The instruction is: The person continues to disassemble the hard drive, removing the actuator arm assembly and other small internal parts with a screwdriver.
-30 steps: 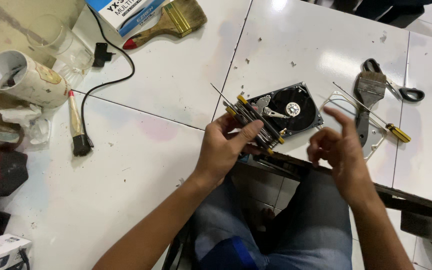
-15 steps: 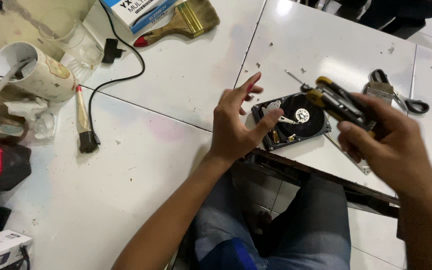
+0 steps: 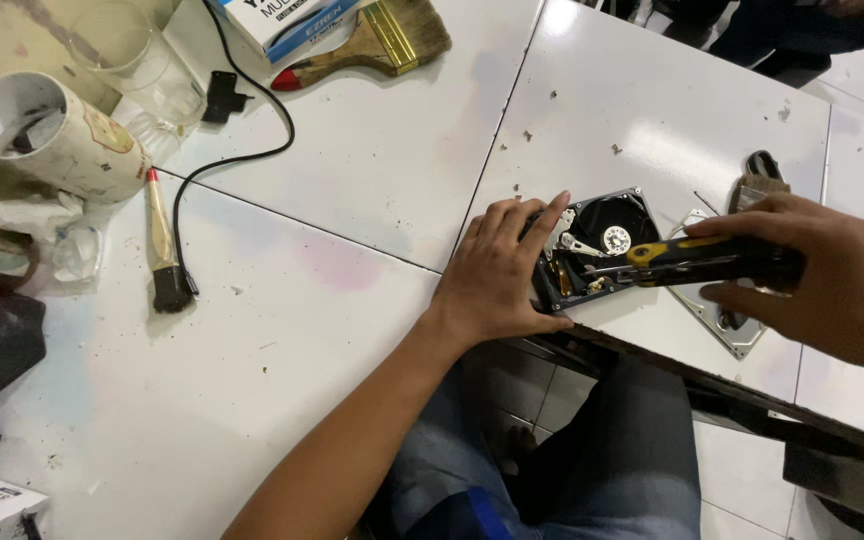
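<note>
White bench [image 3: 352, 180] fills the view, seams running across it, specks of dirt scattered about. Down at the near edge, the person's knees in jeans [image 3: 572, 460]. Up at the far left, a box [image 3: 282, 20] with a wide brush [image 3: 372, 45] lying beside it, and a black cable [image 3: 242, 150] snaking down from there. At the left edge a mug [image 3: 57, 135] on its side, and just right of it a small brush [image 3: 162, 245], bristles toward us.

Now the action: left hand [image 3: 497, 275] is pressed flat on the left side of the drive [image 3: 597, 245], fingers spread and loose, gripping nothing, just pinning it down. The drive lies open near the bench's front edge, platter and arm showing. Right hand [image 3: 832, 275] comes in from the right, fingers wrapped tight round a screwdriver [image 3: 712, 262], black and yellow handle, shaft lying over the drive's inner parts. Under that hand, a metal cover [image 3: 727, 325] lies flat just beside the drive. Behind it, a dark tool [image 3: 757, 180], partly hidden.
</note>
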